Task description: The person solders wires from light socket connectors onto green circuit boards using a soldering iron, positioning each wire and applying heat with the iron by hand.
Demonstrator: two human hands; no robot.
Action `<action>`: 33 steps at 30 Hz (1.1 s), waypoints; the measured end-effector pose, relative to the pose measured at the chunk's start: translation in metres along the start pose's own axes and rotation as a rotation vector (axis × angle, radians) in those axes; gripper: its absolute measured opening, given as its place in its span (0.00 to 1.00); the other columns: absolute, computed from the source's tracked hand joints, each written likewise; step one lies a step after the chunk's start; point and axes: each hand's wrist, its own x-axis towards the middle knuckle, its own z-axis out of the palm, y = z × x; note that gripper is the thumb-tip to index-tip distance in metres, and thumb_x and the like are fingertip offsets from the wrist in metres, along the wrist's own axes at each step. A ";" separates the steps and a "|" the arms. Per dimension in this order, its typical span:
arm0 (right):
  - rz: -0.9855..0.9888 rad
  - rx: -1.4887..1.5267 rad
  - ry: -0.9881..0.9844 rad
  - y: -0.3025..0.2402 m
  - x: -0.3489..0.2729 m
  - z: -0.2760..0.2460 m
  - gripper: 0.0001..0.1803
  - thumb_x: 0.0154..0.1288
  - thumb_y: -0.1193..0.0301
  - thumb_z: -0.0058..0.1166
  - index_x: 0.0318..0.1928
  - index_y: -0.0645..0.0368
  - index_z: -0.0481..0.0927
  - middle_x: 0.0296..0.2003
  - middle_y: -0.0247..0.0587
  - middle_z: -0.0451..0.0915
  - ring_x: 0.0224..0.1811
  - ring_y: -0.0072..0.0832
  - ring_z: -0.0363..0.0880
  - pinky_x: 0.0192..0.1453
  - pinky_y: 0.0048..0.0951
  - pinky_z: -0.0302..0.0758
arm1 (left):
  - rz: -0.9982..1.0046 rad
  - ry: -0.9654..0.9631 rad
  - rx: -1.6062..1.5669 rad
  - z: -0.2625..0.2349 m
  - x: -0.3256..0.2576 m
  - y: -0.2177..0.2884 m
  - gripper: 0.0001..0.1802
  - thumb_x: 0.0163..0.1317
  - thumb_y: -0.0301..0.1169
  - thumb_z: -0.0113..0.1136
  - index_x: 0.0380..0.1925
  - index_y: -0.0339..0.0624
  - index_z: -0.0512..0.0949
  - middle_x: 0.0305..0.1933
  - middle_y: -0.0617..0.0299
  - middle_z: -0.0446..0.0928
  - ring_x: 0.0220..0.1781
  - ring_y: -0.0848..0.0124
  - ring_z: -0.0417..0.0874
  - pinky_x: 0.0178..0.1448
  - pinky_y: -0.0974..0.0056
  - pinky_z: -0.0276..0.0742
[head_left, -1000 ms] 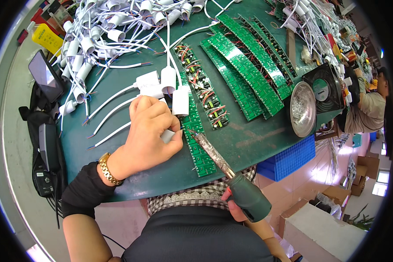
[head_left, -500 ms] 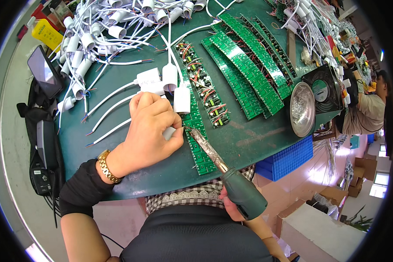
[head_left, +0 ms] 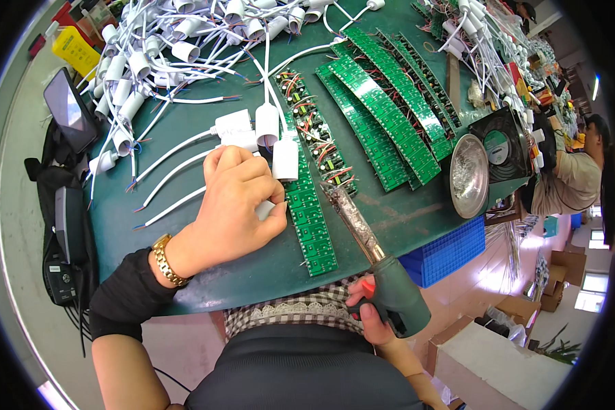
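My left hand is closed in a pinch at the left edge of a long green circuit board strip. Part of a white cabled socket shows between its fingers; the rest is hidden. In my right hand is a soldering gun with a dark green handle and red trigger. Its worn metal barrel points up and left, with the tip over the table just right of the strip. White sockets lie across the strip's upper part, their cables trailing away. A populated board strip lies alongside.
A pile of white cabled sockets covers the back left. Stacked green boards lie right of centre, beside a metal bowl and a black fan. A blue crate is beyond the table edge. Another person sits at far right.
The soldering gun has moved right, its tip withdrawing from the strip's edge beside my left fingers. My left hand stays almost still.
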 end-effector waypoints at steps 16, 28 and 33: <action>0.051 0.936 -0.027 -0.014 0.037 0.026 0.26 0.66 0.70 0.55 0.62 0.55 0.64 0.42 0.42 0.74 0.36 0.29 0.80 0.68 0.49 0.67 | -0.017 -0.020 0.008 -0.001 0.000 0.001 0.08 0.40 0.26 0.67 0.19 0.49 0.76 0.27 0.68 0.70 0.42 0.63 0.69 0.55 0.55 0.57; -0.046 0.944 -0.008 -0.013 0.043 0.048 0.22 0.68 0.69 0.53 0.59 0.57 0.64 0.42 0.39 0.75 0.37 0.30 0.80 0.77 0.54 0.48 | 0.037 -0.047 0.021 -0.017 0.002 0.014 0.15 0.41 0.26 0.69 0.32 0.44 0.76 0.29 0.64 0.70 0.44 0.58 0.70 0.53 0.54 0.63; -0.070 0.939 -0.022 -0.011 0.045 0.047 0.21 0.69 0.71 0.52 0.60 0.57 0.64 0.43 0.39 0.74 0.38 0.30 0.80 0.78 0.55 0.48 | -0.090 -0.417 0.310 -0.049 -0.009 0.029 0.21 0.46 0.27 0.67 0.40 0.38 0.69 0.31 0.57 0.73 0.35 0.58 0.78 0.36 0.58 0.75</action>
